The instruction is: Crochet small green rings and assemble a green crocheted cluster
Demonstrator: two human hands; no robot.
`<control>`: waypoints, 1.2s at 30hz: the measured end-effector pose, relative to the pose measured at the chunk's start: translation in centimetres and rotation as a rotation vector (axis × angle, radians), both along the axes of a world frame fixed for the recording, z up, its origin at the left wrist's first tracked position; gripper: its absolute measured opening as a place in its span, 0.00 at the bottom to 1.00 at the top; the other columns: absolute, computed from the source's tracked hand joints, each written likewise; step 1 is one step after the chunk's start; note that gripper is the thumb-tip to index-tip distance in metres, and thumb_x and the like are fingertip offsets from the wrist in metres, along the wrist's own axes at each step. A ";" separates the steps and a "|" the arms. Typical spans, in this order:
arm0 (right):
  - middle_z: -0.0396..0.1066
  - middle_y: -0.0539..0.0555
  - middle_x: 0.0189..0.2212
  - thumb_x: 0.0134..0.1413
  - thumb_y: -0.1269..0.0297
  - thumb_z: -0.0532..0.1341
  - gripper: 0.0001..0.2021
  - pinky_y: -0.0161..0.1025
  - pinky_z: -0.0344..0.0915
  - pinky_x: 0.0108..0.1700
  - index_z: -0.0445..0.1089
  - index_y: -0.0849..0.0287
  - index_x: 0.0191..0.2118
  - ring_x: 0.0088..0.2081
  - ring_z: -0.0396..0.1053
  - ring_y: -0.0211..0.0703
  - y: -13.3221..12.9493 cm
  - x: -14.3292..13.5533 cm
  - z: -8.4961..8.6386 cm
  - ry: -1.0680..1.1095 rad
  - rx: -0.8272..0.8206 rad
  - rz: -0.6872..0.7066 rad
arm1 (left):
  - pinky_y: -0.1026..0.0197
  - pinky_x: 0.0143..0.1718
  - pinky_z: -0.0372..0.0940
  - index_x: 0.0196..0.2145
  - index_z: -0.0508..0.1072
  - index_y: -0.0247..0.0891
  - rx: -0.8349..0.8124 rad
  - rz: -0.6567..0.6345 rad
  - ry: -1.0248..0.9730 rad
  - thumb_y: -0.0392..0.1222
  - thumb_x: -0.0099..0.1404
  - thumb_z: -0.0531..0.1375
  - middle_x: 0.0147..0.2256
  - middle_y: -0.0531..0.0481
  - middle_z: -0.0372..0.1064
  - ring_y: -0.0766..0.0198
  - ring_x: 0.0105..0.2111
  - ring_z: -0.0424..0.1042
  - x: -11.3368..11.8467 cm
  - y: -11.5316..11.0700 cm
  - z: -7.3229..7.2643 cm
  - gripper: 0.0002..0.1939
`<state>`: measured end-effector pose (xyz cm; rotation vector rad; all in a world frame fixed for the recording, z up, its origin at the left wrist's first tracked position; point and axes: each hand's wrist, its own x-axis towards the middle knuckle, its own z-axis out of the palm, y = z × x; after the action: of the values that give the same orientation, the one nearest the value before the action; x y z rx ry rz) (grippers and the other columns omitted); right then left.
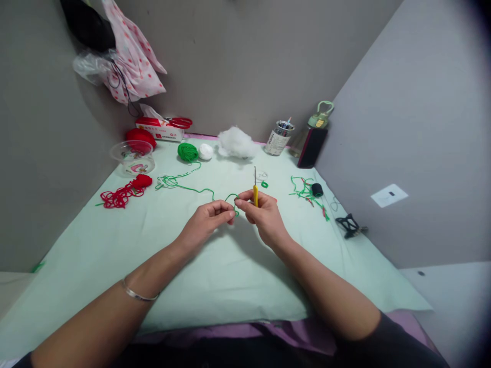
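Observation:
My left hand (212, 219) is closed in a pinch on green yarn (201, 190), which trails left to a loose tangle and a green yarn ball (187, 152). A small green loop (237, 213) shows between my two hands. In my right hand (264, 214) a crochet hook (255, 193) with a yellow handle stands upright, its metal tip pointing away from me. The thumb and forefinger of that hand also pinch the yarn near the loop. Just beyond the hook lies a little green ring (264, 184).
At left are red yarn (123, 195), a clear plastic bowl (134, 158) and a tissue box (161, 129) with red scissors (180, 122). White stuffing (236, 143), a pen tin (279, 139), a bottle (320, 117) and a phone (312, 147) line the back. Yarn scraps (307, 191) lie right.

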<state>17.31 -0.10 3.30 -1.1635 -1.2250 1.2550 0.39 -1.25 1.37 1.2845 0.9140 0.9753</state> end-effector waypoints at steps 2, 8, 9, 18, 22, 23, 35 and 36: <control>0.60 0.43 0.19 0.42 0.56 0.73 0.14 0.35 0.46 0.23 0.72 0.57 0.32 0.20 0.49 0.31 0.1 0.0 -0.1 0.026 -0.019 -0.008 | 0.58 0.39 0.62 0.32 0.73 0.40 -0.017 -0.026 0.001 0.49 0.65 0.63 0.30 0.50 0.70 0.60 0.34 0.68 0.0 0.0 -0.1 0.10; 0.67 0.49 0.24 0.57 0.46 0.63 0.20 0.36 0.47 0.24 0.75 0.60 0.32 0.20 0.49 0.31 0.7 1.3 0.2 0.048 0.031 0.037 | 0.58 0.42 0.62 0.33 0.75 0.40 -0.112 0.039 -0.120 0.47 0.63 0.65 0.31 0.52 0.70 0.62 0.35 0.69 0.1 0.0 -0.1 0.09; 0.68 0.51 0.25 0.59 0.44 0.60 0.22 0.37 0.50 0.25 0.76 0.60 0.31 0.21 0.53 0.33 0.9 1.6 0.4 0.035 0.056 0.026 | 0.58 0.43 0.63 0.33 0.75 0.40 -0.118 0.060 -0.135 0.47 0.63 0.66 0.31 0.52 0.71 0.62 0.35 0.70 0.1 0.0 -0.1 0.09; 0.64 0.51 0.20 0.62 0.36 0.54 0.28 0.40 0.61 0.29 0.74 0.57 0.31 0.23 0.62 0.40 -0.1 1.9 1.4 -0.083 0.231 -0.023 | 0.59 0.44 0.63 0.32 0.76 0.39 -0.091 0.211 -0.199 0.48 0.61 0.68 0.30 0.52 0.72 0.63 0.34 0.70 -0.1 0.3 0.0 0.10; 0.73 0.53 0.30 0.64 0.48 0.60 0.17 0.40 0.67 0.35 0.75 0.57 0.37 0.28 0.69 0.40 -1.0 1.0 1.2 -0.133 0.343 0.055 | 0.60 0.45 0.63 0.33 0.76 0.39 -0.072 0.225 -0.223 0.47 0.62 0.67 0.31 0.53 0.71 0.64 0.35 0.70 -0.1 0.3 -0.1 0.09; 0.73 0.53 0.31 0.65 0.50 0.60 0.14 0.40 0.67 0.35 0.75 0.56 0.38 0.28 0.69 0.39 -1.1 0.9 1.1 -0.157 0.365 0.069 | 0.60 0.45 0.63 0.33 0.77 0.39 -0.066 0.224 -0.226 0.47 0.62 0.68 0.31 0.53 0.71 0.64 0.35 0.70 -0.1 0.3 -0.1 0.09; 0.73 0.56 0.33 0.67 0.70 0.57 0.09 0.38 0.67 0.35 0.75 0.57 0.45 0.33 0.70 0.40 -1.9 0.5 0.5 -0.726 1.002 0.109 | 0.60 0.43 0.62 0.31 0.75 0.38 -0.025 0.210 -0.238 0.46 0.63 0.67 0.30 0.53 0.69 0.64 0.34 0.68 -0.2 0.3 -0.2 0.09; 0.73 0.56 0.33 0.67 0.71 0.57 0.10 0.38 0.67 0.35 0.75 0.57 0.45 0.33 0.70 0.40 -1.9 0.4 0.3 -0.772 1.047 0.088 | 0.60 0.42 0.61 0.31 0.74 0.38 -0.024 0.210 -0.239 0.46 0.63 0.67 0.30 0.53 0.69 0.64 0.34 0.67 -0.2 0.3 -0.2 0.09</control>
<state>17.76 -2.03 3.63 -0.7639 -2.1302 0.0326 0.17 -0.95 1.17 1.0392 0.8825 1.2490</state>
